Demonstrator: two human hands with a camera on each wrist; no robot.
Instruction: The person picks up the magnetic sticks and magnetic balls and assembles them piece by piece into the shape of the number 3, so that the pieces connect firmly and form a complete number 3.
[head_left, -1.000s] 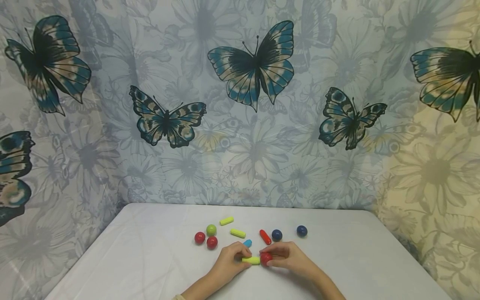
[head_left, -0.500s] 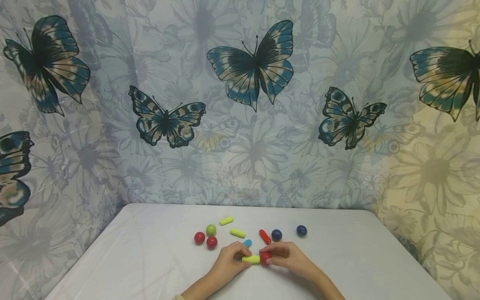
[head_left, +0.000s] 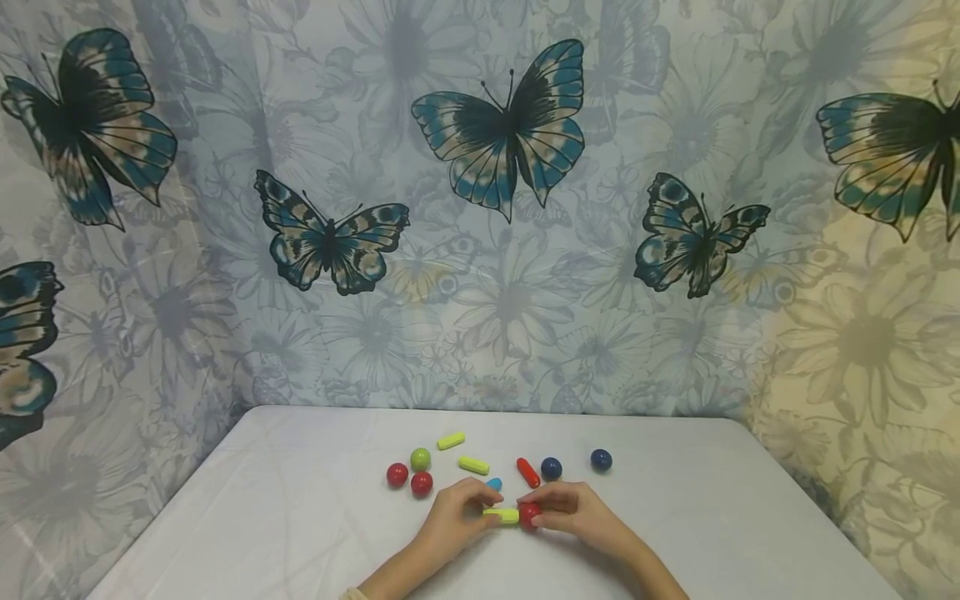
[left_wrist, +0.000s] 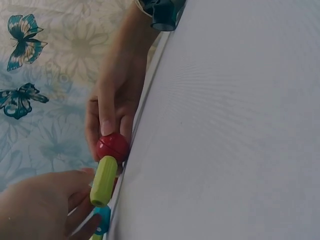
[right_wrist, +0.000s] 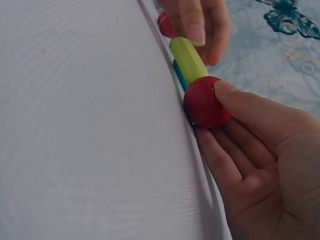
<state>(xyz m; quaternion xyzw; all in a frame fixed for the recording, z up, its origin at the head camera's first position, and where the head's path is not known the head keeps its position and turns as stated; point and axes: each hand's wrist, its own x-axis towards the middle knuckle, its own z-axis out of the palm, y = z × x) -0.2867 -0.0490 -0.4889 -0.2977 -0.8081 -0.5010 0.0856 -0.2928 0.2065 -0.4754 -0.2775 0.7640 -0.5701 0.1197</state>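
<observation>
My right hand [head_left: 573, 512] pinches a glossy red ball [right_wrist: 206, 102] between thumb and fingers. A yellow-green stick [left_wrist: 103, 181] sticks out from the ball toward the left, its end meeting the ball's surface. My left hand [head_left: 453, 512] is around the stick's other end, thumb and index finger spread apart. In the right wrist view the left thumb [right_wrist: 195, 30] lies close to that end, which is exposed. Just beyond the left fingers lies a blue stick [head_left: 493, 483], partly hidden by that hand.
On the white table [head_left: 300, 533], two red balls [head_left: 397, 475] and a green ball [head_left: 420, 459] lie left. Two yellow-green sticks [head_left: 473, 465] lie toward the back. A red stick [head_left: 528, 472] and two dark blue balls [head_left: 601, 460] lie right. Butterfly-print cloth [head_left: 510, 333] hangs behind.
My left index finger has lifted off the yellow-green stick, and its grip has loosened. The stick and red ball have shifted slightly up and left in the view. My right hand keeps its hold.
</observation>
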